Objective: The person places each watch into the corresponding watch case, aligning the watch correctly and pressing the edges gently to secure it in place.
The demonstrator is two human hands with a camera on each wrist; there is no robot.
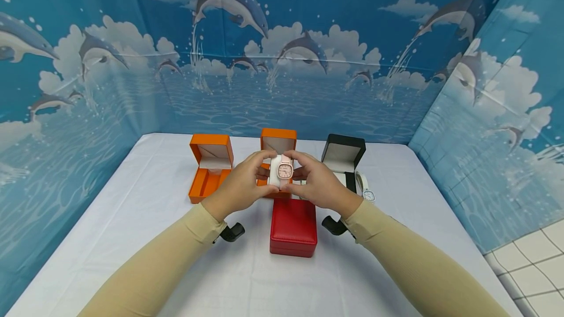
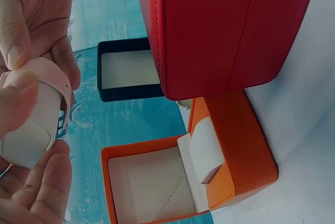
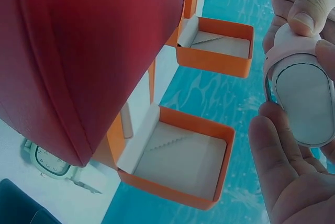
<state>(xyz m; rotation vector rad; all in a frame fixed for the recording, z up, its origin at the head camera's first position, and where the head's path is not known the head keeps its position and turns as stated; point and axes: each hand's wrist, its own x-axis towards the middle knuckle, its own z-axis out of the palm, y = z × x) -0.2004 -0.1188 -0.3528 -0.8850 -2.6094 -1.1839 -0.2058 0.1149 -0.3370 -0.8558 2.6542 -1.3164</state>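
In the head view, both hands hold up a white watch cushion with a pink square-faced wristwatch (image 1: 285, 171) strapped around it. My left hand (image 1: 241, 180) grips the left end of the cushion (image 1: 274, 174), thumb below and fingers above. At the watch side, my right hand (image 1: 323, 182) pinches the other end the same way. Seen from the wrists, the pink strap (image 2: 49, 73) loops round the cushion, whose pale flat end (image 3: 304, 101) faces the right wrist camera. Just behind the hands stands an open orange box (image 1: 278, 134), partly hidden by them.
A closed red box (image 1: 293, 229) sits in front, below the hands. Another open orange box (image 1: 211, 148) stands left, an open black box (image 1: 345, 150) right. Beside the black box lies a white watch (image 1: 368, 194); a pale green watch (image 3: 49, 160) lies between the middle orange and black boxes.
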